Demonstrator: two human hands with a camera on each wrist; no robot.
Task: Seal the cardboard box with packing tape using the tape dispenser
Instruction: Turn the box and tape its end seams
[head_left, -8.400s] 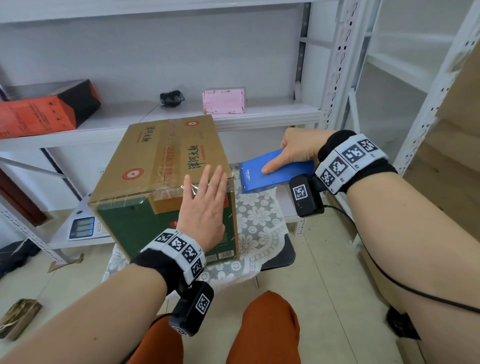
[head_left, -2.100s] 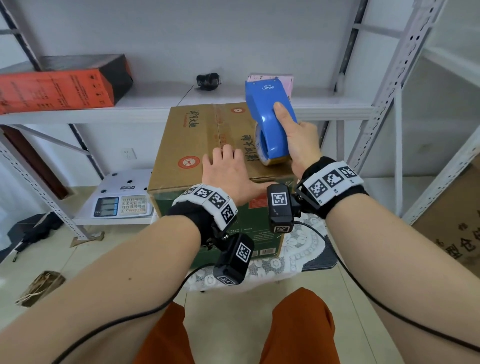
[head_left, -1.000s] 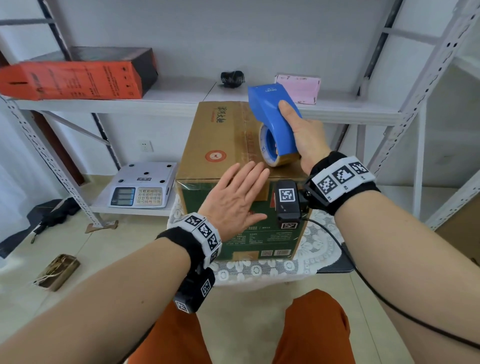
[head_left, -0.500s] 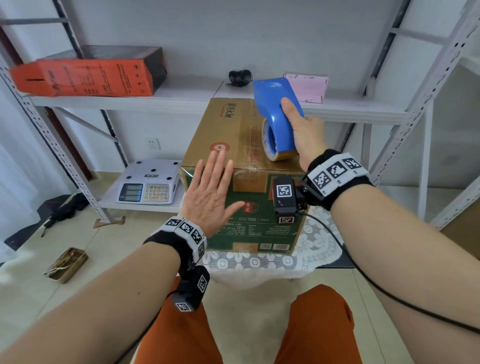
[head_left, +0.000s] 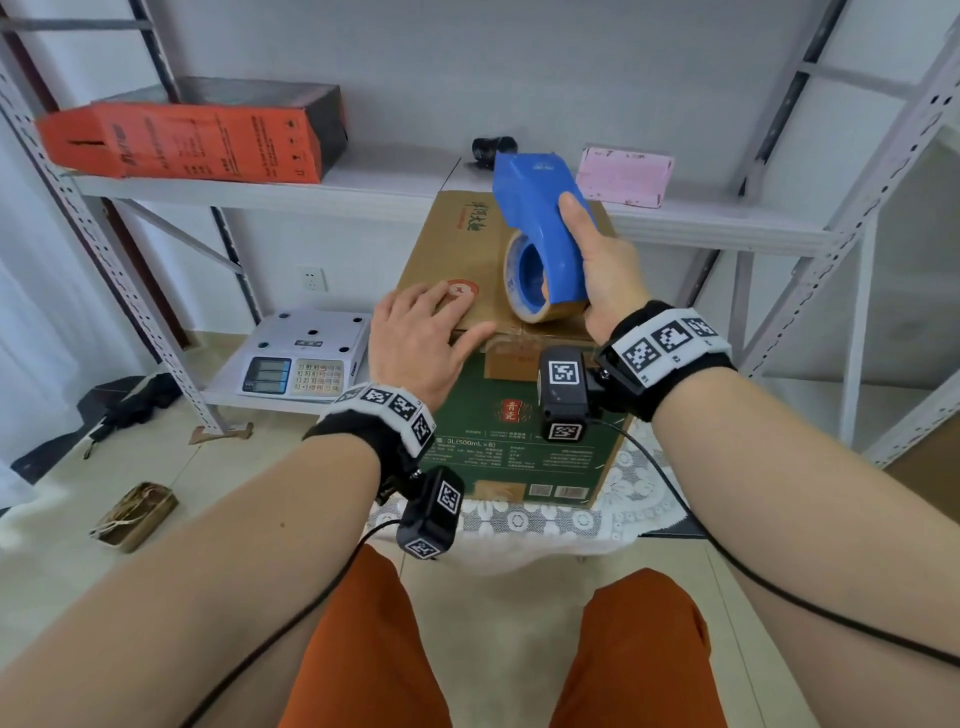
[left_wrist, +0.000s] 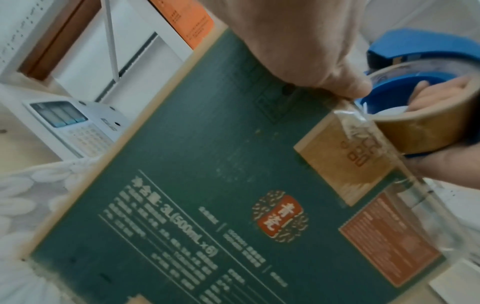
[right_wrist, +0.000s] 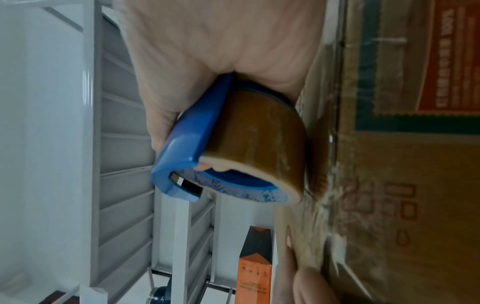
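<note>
Tape dispenser (head_left: 540, 244) gripped in my right hand (head_left: 605, 270); left hand (head_left: 415, 343) flat on box (head_left: 498, 415) at nine o'clock; a tilted roll could wrinkle tape.

Bare left hand (head_left: 415, 343) flat with straight, spread fingers pressing down, thumb stretched sideways, bare right hand (head_left: 605, 270) curled in a grip with thumb lying along the top, both forearms reaching forward, black-and-white patterned bands on both wrists
</note>
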